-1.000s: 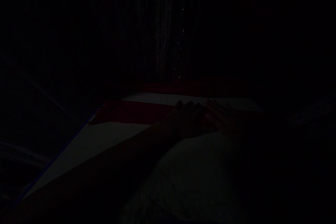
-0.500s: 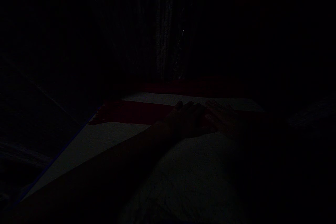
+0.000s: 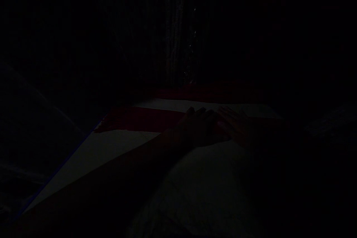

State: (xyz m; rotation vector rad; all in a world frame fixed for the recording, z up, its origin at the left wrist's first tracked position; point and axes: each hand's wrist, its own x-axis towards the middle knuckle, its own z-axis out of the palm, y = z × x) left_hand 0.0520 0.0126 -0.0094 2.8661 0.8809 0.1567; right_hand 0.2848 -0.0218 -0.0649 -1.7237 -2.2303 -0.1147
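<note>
The room is nearly black around a pale surface. A red cloth lies across it, under the left hand and right hand, each grip spread flat, apparently clutching nothing. Nothing has visibly shifted; the cloth seems held steady.

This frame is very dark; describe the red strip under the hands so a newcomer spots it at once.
Find the pale surface, whose left side has a blue edge. Across its far part lies the red strip. Unlike the red band farther back, it has a ragged left end and the left hand and right hand on it.
</note>
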